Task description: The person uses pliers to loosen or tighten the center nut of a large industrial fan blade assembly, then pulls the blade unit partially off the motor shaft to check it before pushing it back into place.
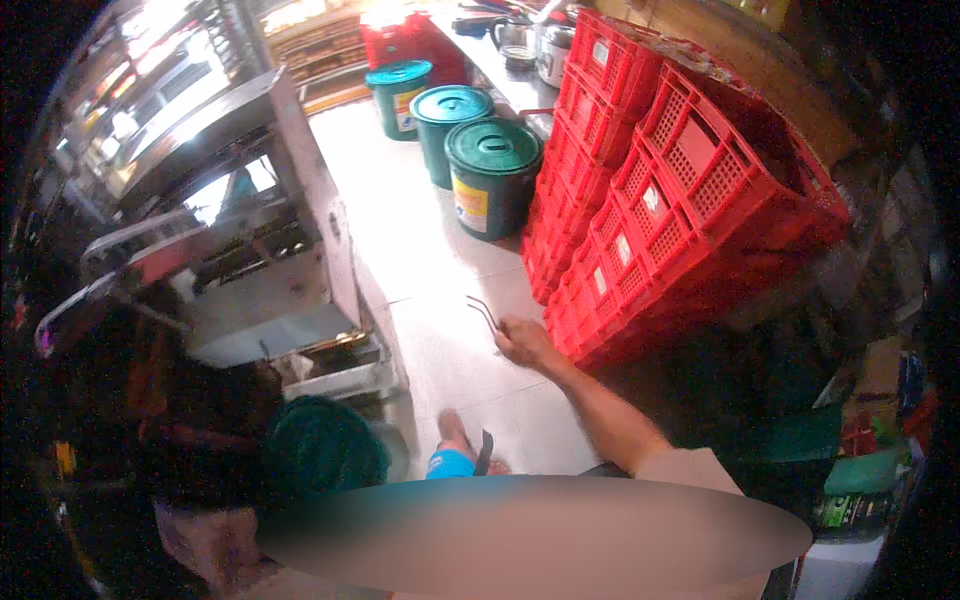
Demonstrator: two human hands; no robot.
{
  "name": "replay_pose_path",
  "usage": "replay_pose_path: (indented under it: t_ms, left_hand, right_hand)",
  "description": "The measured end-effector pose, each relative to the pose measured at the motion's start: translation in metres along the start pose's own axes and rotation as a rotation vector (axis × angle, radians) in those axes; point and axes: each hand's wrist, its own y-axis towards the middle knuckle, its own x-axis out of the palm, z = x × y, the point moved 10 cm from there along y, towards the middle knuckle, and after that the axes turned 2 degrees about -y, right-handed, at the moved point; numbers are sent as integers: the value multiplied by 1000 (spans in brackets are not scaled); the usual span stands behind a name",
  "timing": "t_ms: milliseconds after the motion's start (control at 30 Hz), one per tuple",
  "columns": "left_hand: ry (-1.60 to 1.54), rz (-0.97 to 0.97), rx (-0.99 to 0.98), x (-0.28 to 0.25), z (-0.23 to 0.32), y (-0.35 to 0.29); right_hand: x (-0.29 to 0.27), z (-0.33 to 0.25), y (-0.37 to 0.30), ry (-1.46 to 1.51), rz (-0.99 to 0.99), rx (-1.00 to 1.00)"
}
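My right hand (525, 343) is closed around a pair of thin metal tongs (482, 310), whose two slim, bent prongs stick out to the upper left over the pale tiled floor. My right forearm reaches in from the lower right, beside the stack of red crates (610, 255). My left hand does not show anywhere in the picture. Below the right hand, a bare foot (453, 428) and bright blue fabric (450, 464) appear near the lower edge.
Three lidded green buckets (495, 180) line the right side of the tiled aisle (420, 260). Behind them runs a counter (500, 70) with glass jugs. A metal machine (290, 290) stands on the left, above a dark green rounded object (325, 445).
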Motion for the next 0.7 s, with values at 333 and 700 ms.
replay_pose_path:
  t_ms: [333, 700]
  left_hand:
    - [-139, 48, 134, -92, 273, 155]
    - [-106, 3, 13, -91, 437, 236]
  right_hand:
    - [-149, 28, 293, 228, 335, 86]
    - [-309, 215, 589, 278, 771, 126]
